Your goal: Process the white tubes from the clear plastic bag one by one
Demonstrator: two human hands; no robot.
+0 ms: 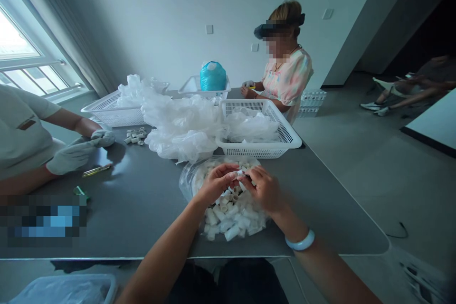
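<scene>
Both my hands meet above a heap of white, tube-like pieces point(231, 216) lying on a clear plastic bag point(185, 183). Between the fingertips is a small white piece point(240, 172). My left hand point(220, 181) pinches it from the left side. The fingers of my right hand point(262, 186) are curled at its right end, with a small dark thing by the fingertips that is too small to make out. A pale bracelet point(301, 241) circles my right wrist.
White baskets point(285, 145) and crumpled clear bags point(185, 121) stand beyond the heap. At left, a person's gloved hands point(76, 154) are near small white pieces point(136, 136) and a yellow tool point(97, 170). Another person point(287, 76) works across the table point(142, 218).
</scene>
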